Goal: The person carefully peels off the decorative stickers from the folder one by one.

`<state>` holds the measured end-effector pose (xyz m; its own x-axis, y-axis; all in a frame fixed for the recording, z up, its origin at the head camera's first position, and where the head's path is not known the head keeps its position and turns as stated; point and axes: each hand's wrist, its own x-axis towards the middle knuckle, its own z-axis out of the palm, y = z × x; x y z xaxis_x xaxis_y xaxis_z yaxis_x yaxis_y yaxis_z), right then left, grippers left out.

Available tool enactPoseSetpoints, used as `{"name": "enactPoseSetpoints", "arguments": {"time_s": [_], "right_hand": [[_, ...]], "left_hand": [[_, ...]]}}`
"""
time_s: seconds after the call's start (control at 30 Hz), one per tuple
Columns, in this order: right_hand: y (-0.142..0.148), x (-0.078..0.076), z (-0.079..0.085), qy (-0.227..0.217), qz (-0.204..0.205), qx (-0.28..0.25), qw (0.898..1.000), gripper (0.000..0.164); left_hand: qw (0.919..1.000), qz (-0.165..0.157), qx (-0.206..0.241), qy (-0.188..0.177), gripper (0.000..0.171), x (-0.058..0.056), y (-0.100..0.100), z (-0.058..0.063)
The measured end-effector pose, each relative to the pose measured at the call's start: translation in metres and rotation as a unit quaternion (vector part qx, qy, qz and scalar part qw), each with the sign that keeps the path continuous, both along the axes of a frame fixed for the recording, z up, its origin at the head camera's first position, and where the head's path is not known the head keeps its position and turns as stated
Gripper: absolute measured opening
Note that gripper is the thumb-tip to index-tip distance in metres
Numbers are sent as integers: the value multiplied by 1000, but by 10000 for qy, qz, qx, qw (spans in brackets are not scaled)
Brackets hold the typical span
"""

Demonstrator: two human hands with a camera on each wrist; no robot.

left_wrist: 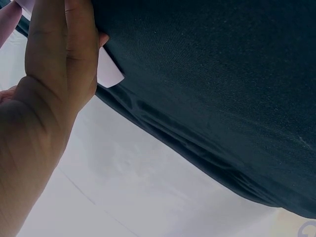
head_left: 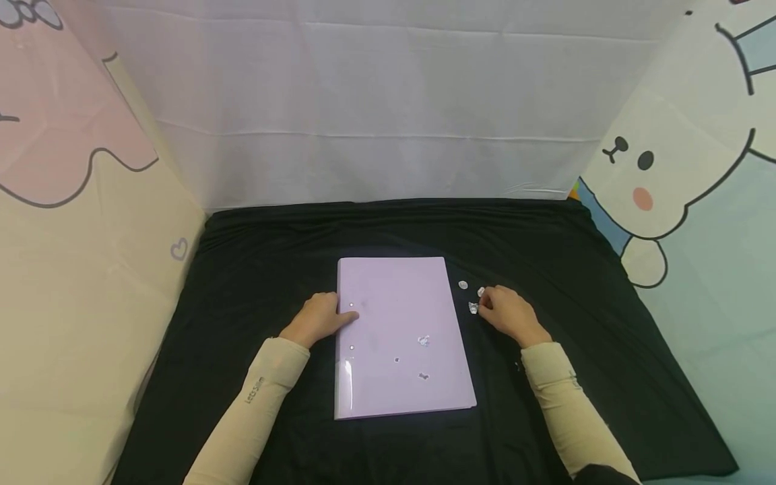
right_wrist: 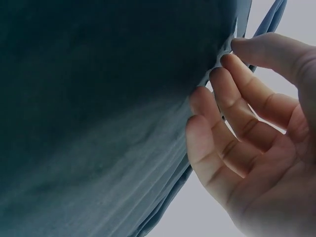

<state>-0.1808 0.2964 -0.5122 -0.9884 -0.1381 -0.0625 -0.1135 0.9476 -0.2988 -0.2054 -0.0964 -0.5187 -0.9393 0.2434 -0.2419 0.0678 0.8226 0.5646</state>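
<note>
A light purple binder lies closed on the black cloth. My left hand grips its spine edge, thumb on the cover; in the left wrist view the hand hides most of the binder. Three small stickers are on the cover: an upper one, a tiny one and a lower one. Right of the binder, my right hand is at some small whitish pieces, beside one piece. In the right wrist view the fingers bend loosely, thumb and forefinger slightly apart.
Another small whitish piece lies farther back beside the binder, and one is partly behind the right hand. Black cloth covers the table. A white backdrop and printed side sheets enclose it.
</note>
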Motion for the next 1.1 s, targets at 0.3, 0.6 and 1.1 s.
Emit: {"name": "enactPoseSetpoints", "arguments": {"time_s": [0.3, 0.6, 1.1], "right_hand": [[-13, 1, 3, 114, 187, -186, 9996, 12], [-41, 11, 8, 366, 494, -133, 9980, 12], [-93, 30, -3, 493, 1144, 288, 9918, 11]], "left_hand": [[10000, -37, -14, 63, 46, -2, 0, -1], [10000, -42, -17, 53, 45, 0, -1, 0], [10000, 25, 56, -26, 47, 1, -2, -1]]}}
